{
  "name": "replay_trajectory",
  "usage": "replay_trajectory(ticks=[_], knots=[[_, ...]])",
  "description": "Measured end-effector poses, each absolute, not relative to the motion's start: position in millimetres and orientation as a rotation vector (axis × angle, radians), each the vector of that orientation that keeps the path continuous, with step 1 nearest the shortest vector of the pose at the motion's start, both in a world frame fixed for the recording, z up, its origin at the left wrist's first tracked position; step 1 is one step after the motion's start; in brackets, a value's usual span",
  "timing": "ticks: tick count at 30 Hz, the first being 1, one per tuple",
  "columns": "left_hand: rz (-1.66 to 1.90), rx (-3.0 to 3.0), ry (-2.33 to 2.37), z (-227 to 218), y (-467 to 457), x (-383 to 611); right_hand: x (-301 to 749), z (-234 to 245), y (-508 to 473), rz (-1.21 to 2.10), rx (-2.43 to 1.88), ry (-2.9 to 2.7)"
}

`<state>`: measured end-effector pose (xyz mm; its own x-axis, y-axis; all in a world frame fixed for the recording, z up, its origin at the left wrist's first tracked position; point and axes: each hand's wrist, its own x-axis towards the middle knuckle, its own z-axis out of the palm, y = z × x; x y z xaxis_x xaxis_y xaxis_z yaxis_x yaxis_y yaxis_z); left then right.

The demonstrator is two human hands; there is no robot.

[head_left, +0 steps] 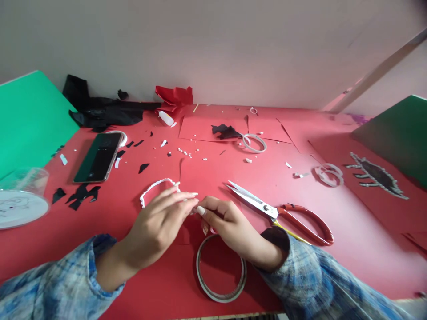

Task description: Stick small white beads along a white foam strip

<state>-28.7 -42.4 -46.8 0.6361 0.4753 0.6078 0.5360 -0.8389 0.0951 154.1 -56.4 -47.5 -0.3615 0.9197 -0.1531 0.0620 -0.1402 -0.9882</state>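
My left hand [160,222] and my right hand [227,224] meet at the fingertips over the red table [150,289]. The left fingers are drawn together on the end of a white beaded strip [154,186] that curves away to the left. The right hand is curled in a pinch on the same spot, but what it grips is too small to make out. A roll of double-sided tape [220,272] lies under my right wrist. Red-handled scissors [283,212] rest just to the right, blades part open.
A phone [99,157] lies at the left among black paper scraps [80,194]. A clear plastic tub [22,195] sits at the left edge. Tape rings [254,142] [328,173], small white beads, a black spider cutout [376,174], black and red cloth and green sheets surround the work.
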Motion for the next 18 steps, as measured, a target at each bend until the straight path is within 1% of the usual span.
replay_trajectory(ticks=[3, 5, 7, 10, 12, 13, 14, 16, 18], knots=[[-0.812, -2.681, -0.779, -51.6, -55.5, -19.4, 155.2, -52.2, -55.1, 1.648, -1.062, -1.317], [-0.842, -2.706, -0.793, -52.9, -56.4, -18.9, 155.1, -53.9, -53.3, 1.639, -1.075, -1.283], [-0.941, -2.854, -0.898, -50.9, -46.1, -26.3, 154.0, -53.7, -52.0, 1.64, -1.172, -1.235], [-1.127, -3.055, -1.251, -44.0, -9.8, -46.7, 151.5, -50.5, -52.3, 1.699, -1.241, -1.156], [-1.387, -2.83, -1.61, -41.0, 23.9, -57.8, 150.5, -48.5, -53.7, 1.732, -1.2, -1.164], [-1.433, -2.711, -1.723, -40.6, 41.9, -61.0, 150.3, -48.2, -54.3, 1.738, -1.184, -1.18], [-1.374, -2.65, -1.817, -41.1, 59.9, -62.4, 150.4, -48.5, -54.7, 1.741, -1.173, -1.196], [-1.055, -2.705, -1.937, -43.4, 92.8, -61.5, 151.0, -50.3, -54.5, 1.744, -1.165, -1.211], [-0.921, -2.8, -1.964, -46.3, 117.9, -59.5, 152.2, -52.5, -53.3, 1.74, -1.154, -1.221]])
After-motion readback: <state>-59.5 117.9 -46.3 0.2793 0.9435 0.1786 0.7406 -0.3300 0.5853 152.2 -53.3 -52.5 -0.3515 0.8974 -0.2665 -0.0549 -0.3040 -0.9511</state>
